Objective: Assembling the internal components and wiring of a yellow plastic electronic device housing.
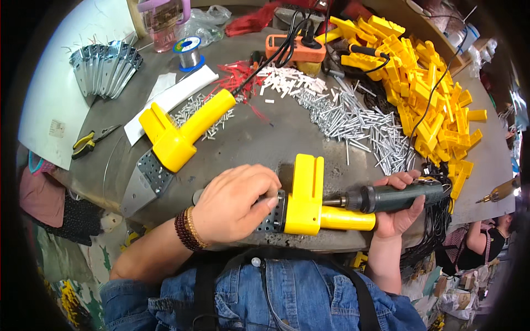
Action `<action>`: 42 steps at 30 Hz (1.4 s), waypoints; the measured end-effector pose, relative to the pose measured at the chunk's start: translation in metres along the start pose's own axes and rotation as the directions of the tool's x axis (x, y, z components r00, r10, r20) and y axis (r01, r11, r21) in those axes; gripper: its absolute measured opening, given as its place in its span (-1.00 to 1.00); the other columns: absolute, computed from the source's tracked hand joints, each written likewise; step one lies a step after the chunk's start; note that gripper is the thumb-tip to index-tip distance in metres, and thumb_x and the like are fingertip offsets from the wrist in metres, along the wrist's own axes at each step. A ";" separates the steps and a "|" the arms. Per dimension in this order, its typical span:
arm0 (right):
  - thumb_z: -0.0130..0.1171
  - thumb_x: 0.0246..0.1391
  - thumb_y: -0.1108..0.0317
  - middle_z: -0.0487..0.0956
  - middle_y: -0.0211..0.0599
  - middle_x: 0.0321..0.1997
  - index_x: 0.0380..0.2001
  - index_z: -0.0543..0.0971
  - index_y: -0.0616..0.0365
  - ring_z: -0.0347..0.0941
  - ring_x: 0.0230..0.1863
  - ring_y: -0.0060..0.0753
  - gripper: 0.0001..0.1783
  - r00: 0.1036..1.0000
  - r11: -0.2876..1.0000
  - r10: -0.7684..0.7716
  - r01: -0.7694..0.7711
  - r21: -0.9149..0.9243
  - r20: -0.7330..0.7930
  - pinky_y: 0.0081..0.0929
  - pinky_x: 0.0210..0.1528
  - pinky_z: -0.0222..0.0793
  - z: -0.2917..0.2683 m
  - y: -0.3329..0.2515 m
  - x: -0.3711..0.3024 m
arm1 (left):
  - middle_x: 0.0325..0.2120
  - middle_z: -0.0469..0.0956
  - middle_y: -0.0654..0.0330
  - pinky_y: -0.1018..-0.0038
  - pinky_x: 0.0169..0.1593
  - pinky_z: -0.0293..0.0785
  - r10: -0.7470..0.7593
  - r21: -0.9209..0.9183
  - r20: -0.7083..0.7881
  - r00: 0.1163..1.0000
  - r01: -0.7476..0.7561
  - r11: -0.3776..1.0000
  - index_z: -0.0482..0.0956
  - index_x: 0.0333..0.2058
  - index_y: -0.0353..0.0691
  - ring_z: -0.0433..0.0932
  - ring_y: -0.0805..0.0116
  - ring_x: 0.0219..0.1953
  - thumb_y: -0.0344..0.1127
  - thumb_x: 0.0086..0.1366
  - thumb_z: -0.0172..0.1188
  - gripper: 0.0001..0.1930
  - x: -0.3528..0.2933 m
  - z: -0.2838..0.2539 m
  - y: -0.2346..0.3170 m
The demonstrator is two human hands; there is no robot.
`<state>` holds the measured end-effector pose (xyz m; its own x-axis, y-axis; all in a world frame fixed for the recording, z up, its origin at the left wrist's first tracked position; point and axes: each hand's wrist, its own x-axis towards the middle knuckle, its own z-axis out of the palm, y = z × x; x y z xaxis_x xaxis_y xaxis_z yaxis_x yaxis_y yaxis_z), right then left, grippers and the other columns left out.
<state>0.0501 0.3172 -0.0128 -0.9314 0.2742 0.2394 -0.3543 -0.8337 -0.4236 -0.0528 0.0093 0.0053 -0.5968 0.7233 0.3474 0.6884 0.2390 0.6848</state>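
My left hand (237,204) is closed over the metal-plate end of a yellow-handled tool (305,193), which lies crosswise at the table's near edge. Its perforated metal plate (270,223) is partly covered by my fingers. With my right hand (395,218) I grip a dark green electric screwdriver (408,197) level, its shaft pointing left at the yellow housing. The tip of the bit is hidden by the housing. A second yellow-handled tool (176,144) with a metal plate and a black cord lies farther left.
Loose screws (353,116) and white sleeves (287,80) spread across the table's middle. Yellow plastic handle parts (425,83) are heaped right. An orange power strip (295,48), a solder spool (189,52), pliers (91,143) and stacked metal plates (105,69) lie around. A person (488,243) is far right.
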 end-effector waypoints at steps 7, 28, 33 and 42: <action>0.40 -0.09 0.35 0.42 -0.61 -0.17 -0.09 0.44 -0.15 0.37 -0.12 -0.59 -0.52 0.999 0.999 -0.031 0.032 0.038 -0.009 -0.19 0.25 0.12 0.009 0.006 -0.004 | -0.26 0.55 0.14 0.28 -0.14 0.42 -0.037 -0.053 0.006 0.999 0.037 0.998 0.45 -0.40 -0.18 0.52 0.08 -0.22 -0.43 0.11 0.21 -0.89 -0.003 0.004 -0.002; 0.41 -0.11 0.35 0.42 -0.62 -0.16 0.02 0.42 -0.25 0.35 -0.09 -0.61 -0.41 0.996 0.998 -0.038 0.034 0.050 0.086 -0.24 0.27 0.10 0.001 0.006 -0.003 | -0.12 0.56 0.11 0.46 0.13 0.31 -0.252 -0.346 0.376 0.891 0.388 0.854 -0.02 0.31 -0.23 0.50 0.40 -0.01 -0.42 0.25 0.17 -0.27 0.020 -0.009 -0.002; 0.42 -0.12 0.35 0.42 -0.62 -0.15 0.01 0.43 -0.24 0.35 -0.09 -0.61 -0.41 0.997 0.998 -0.036 0.033 0.051 0.072 -0.22 0.27 0.10 0.002 0.006 -0.005 | -0.20 0.59 0.11 0.42 -0.03 0.35 -0.300 -0.367 0.387 0.872 0.444 0.817 0.02 0.28 -0.21 0.53 0.38 -0.17 -0.37 0.23 0.21 -0.28 0.024 -0.002 0.001; 0.43 -0.13 0.34 0.43 -0.62 -0.14 0.02 0.44 -0.25 0.36 -0.07 -0.60 -0.40 0.998 0.998 -0.037 0.034 0.056 0.043 -0.22 0.28 0.10 0.002 0.008 -0.007 | -0.23 0.56 0.09 0.38 0.01 0.38 -0.146 -0.304 0.136 0.980 0.181 0.935 0.27 0.07 -0.21 0.54 0.30 -0.18 -0.45 0.12 0.27 -0.47 0.007 -0.006 -0.008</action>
<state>0.0545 0.3078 -0.0159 -0.9133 0.2838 0.2922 -0.3809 -0.8493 -0.3655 -0.0649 0.0084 0.0066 -0.6292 0.7620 0.1535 0.4099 0.1575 0.8984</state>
